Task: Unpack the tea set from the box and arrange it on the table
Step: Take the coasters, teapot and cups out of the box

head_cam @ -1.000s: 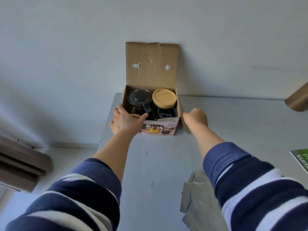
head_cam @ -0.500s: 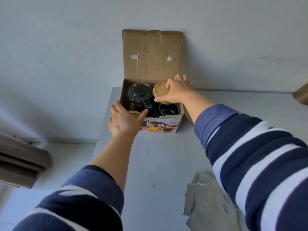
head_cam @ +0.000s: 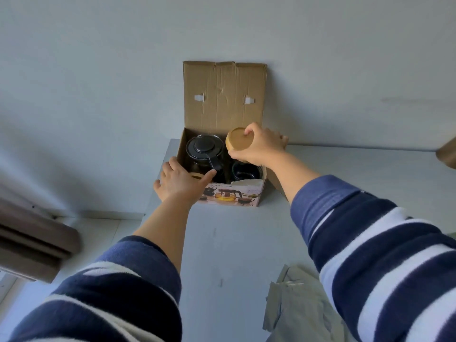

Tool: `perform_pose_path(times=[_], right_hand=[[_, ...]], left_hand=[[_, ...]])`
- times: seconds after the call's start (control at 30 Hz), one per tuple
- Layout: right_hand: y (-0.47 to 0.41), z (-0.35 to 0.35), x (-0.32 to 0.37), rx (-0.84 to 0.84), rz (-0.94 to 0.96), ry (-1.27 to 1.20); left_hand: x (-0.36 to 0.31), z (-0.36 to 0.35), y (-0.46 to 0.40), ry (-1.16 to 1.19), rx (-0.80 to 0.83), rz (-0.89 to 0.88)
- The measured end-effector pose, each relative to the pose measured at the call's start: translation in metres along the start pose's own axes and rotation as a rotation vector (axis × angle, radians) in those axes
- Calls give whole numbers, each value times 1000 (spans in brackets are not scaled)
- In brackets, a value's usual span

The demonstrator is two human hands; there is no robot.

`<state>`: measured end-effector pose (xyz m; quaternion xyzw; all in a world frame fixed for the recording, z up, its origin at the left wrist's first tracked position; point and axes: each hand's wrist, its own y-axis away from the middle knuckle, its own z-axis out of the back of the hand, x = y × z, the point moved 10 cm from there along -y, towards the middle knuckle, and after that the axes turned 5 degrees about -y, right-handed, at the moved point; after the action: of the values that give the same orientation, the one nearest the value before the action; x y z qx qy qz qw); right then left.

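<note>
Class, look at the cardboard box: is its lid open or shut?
Open. The cardboard box has its lid flap standing upright against the wall, leaving the black teapot inside visible from above.

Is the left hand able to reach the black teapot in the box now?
Probably yes. The left hand rests on the box front corner, its thumb beside the teapot handle. The box is open on top, and the right hand holds the wooden lid off to the side.
</note>
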<state>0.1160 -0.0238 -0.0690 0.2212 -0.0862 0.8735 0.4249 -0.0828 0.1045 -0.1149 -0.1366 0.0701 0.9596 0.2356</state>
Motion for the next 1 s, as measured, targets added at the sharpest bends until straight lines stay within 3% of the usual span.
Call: perform_pose_path(times=[0.13,0.23,0.33,0.43,0.6,0.73,1.0], right_hand=[[13,22,-29,125,-73,-515],[22,48,-85,83,-161,-590],[27,70,-167,20,-246,-529],[33,86,-253,19,-291,-313],[46,105,-380,35,-403,-131],[40,110,-445,3,-438,-110],[-18,116,-481,-139,-383,-111]], left_hand=[[-35,17,11,-42,-34,24],[-107,16,32,-55,-68,-74],[-191,-14,65,-62,-42,-224],[-267,-69,106,-95,27,-364],[-358,-180,165,-153,368,-473],[-386,-232,187,-288,521,-526],[-383,-254,179,-463,488,-631]])
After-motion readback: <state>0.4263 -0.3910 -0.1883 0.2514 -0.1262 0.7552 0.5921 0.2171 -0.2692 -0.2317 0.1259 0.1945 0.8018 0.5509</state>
